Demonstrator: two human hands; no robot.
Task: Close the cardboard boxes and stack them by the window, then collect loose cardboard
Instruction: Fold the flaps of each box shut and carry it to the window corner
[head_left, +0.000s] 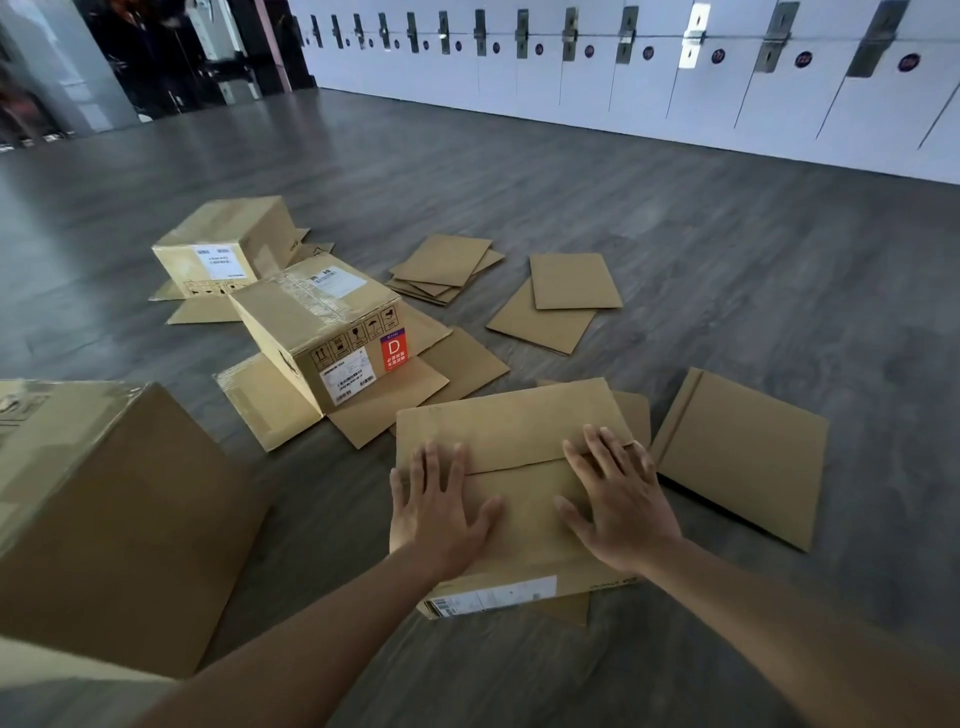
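A low cardboard box (511, 436) lies on the floor in front of me with its top flaps folded shut. My left hand (439, 506) presses flat on the left side of the flaps, fingers spread. My right hand (621, 499) presses flat on the right side, across the flap seam. A second box with a red D label (324, 322) rests upside down on its spread flaps further back. Behind it a third box (223, 244) also sits on its splayed flaps. Loose cardboard sheets (447, 267) lie scattered beyond, with a large folded sheet (743, 452) right of my box.
A big cardboard box (111, 525) stands close at my left. More flat sheets (563, 296) lie mid-floor. White lockers (675, 88) line the far wall. The dark wood floor (727, 218) stretches open to the right and back.
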